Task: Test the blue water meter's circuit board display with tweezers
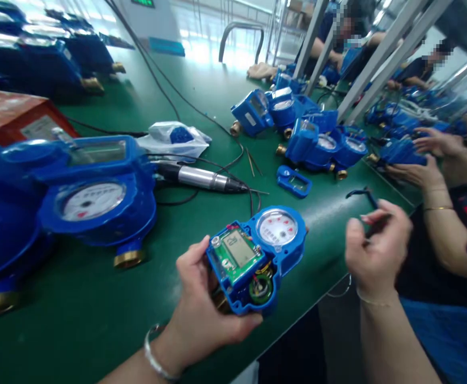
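Observation:
My left hand (207, 304) grips an opened blue meter (293, 256) near the table's front edge. Its cover is off, so a green circuit board (239, 256) with a small grey display shows, along with a round coil and wires. A round dial with red marks sits at the meter's upper right. To the right, my right hand (377, 245) is closed around a thin dark strip (361, 193), whose bent end sticks out past the fingers. On the table beyond the meter lies a loose blue cover frame (294, 181).
Large blue meters (101, 186) stand at the left by an orange box (17, 114). An electric screwdriver (205, 177) with its cable lies mid-table beside a plastic bag (173, 140). More meters (253, 112) stand behind. At right, a co-worker's hands (429, 160) hold another meter.

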{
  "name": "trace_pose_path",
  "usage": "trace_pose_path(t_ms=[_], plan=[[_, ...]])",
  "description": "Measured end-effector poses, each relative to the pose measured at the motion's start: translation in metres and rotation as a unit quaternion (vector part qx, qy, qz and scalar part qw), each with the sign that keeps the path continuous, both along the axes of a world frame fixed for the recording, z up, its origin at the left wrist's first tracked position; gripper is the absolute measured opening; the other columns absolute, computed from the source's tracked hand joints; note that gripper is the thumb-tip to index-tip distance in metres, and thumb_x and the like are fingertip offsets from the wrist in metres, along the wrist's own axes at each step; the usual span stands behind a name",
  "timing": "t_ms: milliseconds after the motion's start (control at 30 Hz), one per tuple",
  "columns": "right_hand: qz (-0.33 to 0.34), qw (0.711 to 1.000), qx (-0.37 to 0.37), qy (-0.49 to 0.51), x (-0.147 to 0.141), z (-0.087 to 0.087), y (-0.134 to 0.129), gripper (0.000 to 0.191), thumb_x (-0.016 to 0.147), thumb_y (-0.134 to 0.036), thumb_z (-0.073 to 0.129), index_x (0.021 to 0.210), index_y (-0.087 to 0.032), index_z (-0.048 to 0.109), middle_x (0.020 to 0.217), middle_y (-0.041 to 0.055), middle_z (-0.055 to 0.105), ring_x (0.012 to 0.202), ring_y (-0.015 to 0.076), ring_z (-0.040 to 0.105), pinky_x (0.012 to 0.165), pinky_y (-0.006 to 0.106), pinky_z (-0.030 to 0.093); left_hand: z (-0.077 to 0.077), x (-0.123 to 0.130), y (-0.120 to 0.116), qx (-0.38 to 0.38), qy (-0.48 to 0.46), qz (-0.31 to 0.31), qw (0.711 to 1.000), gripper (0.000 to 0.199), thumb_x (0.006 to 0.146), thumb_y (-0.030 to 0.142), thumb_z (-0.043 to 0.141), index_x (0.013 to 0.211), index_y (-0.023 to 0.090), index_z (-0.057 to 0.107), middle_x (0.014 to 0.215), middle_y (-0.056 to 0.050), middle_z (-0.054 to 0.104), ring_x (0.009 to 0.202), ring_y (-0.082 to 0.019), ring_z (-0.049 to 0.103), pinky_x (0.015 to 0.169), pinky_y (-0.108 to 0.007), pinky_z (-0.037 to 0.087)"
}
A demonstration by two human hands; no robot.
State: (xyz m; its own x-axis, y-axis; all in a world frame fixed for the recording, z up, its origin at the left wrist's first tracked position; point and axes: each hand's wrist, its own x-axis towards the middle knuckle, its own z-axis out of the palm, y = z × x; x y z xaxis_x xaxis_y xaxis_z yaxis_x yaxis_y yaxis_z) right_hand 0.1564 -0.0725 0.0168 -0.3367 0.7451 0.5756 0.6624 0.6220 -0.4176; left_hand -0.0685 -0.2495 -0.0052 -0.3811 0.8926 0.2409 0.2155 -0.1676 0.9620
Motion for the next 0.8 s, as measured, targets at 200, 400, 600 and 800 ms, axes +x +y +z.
trace_pose_path(t_ms=[200,400,600,800], plan=[[0.016,0.969,-0.089,-0.23,-0.015,-0.034,0.066,0.093,0.085,-0.06,0.059,0.151,-0.005,0.021,0.132,0.0271,0.043,0.122,0.0422,0.041,0.103,0.06,0.036,-0.007,0.005,-0.016,-0.038,0.014,0.104,0.994,0.104,0.055,0.037,0.08,0.139,0.026,0.019,0.134,-0.015,0.04,0.124,-0.04,0.05,0.106,-0.059,0.044],[0.211,0.932,-0.142,-0.258,-0.056,-0.001,0.088,0.068,0.086,-0.05,0.065,0.144,-0.023,0.043,0.152,0.0153,0.032,0.139,0.0334,0.033,0.111,0.049,0.037,0.001,-0.009,-0.028,-0.103,-0.052,0.093,0.989,0.11,0.052,0.044,0.082,0.138,0.029,0.017,0.137,-0.018,0.042,0.123,-0.045,0.051,0.101,-0.064,0.047],[0.277,0.933,-0.103,-0.207,-0.165,0.04,0.115,0.031,0.099,-0.031,0.051,0.126,-0.019,0.056,0.13,0.0094,0.056,0.116,0.0211,0.056,0.102,0.044,0.048,0.02,-0.016,-0.013,-0.103,-0.249,0.059,0.961,0.114,0.047,0.059,0.087,0.134,0.028,0.02,0.146,-0.02,0.034,0.132,-0.043,0.042,0.109,-0.062,0.038],[0.268,0.94,-0.085,-0.196,-0.217,0.039,0.101,0.035,0.095,-0.036,0.059,0.122,-0.014,0.055,0.123,0.0097,0.057,0.105,0.0217,0.059,0.089,0.043,0.053,0.005,-0.018,-0.017,-0.067,-0.254,-0.016,0.965,0.117,0.049,0.04,0.091,0.135,0.026,0.014,0.145,-0.024,0.031,0.129,-0.044,0.045,0.107,-0.063,0.039]])
